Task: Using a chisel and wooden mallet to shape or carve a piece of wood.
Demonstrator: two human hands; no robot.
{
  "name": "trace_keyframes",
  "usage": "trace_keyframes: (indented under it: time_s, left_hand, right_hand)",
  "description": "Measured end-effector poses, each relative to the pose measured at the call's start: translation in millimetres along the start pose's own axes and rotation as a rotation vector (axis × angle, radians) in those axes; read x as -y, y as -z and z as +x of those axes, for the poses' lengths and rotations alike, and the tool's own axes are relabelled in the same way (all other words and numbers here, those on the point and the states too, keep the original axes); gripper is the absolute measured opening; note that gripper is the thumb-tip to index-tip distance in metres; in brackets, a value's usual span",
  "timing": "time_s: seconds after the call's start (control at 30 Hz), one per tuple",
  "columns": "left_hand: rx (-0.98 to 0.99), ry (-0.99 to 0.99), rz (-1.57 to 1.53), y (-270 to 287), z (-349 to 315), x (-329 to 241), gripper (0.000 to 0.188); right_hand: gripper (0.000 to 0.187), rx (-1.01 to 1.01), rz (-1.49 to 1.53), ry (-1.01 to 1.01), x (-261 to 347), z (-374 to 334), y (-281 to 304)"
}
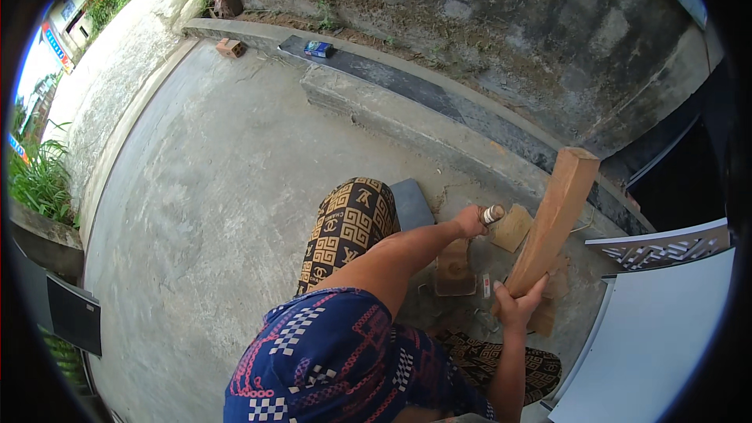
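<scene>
My left hand (471, 222) is closed around a short, round tool handle (493, 214) with pale bands near its end. The rest of that tool is hidden. My right hand (521, 305) grips the lower end of a thick, reddish-brown wooden beam (552, 223), which tilts up and away to the right. Between the hands lies a light-coloured flat piece of wood (511, 229). Below my left hand, a brown wooden block (455, 272) rests on the floor. Near it is a small white and red item (486, 286). Another wood piece (542, 318) shows partly behind my right hand.
A grey slab (413, 204) lies beside my left knee. Beyond runs a low concrete ledge (392, 106) with a blue box (319, 48), before a stained wall (509, 23). A brick (229, 48) sits at the far left. A white panel (646, 337) stands close on the right.
</scene>
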State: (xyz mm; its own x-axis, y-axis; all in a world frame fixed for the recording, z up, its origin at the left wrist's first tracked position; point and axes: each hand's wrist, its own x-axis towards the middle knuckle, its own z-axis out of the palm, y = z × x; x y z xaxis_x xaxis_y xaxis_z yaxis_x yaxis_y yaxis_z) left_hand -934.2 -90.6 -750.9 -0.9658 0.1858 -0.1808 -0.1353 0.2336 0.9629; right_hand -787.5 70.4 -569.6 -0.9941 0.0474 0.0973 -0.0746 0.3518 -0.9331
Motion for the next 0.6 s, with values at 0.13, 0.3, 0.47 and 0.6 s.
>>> trace_keyframes:
  time_s: [0.13,0.3,0.47,0.6]
  left_hand:
    - [0.041,-0.036,-0.207,-14,2,5,0.025]
    - [-0.001,-0.145,-0.256,-5,14,49,0.028]
    - [0.06,-0.02,-0.129,-7,-1,3,0.029]
    - [0.012,-0.069,-0.121,4,-1,12,0.029]
  right_hand:
    - [0.071,0.208,-0.628,-0.158,-38,1,8]
    - [0.071,0.286,-0.21,-0.089,-20,7,-2]
    - [0.071,-0.021,-0.031,0.006,14,1,0]
    - [0.07,0.081,-0.346,-0.011,-14,5,-3]
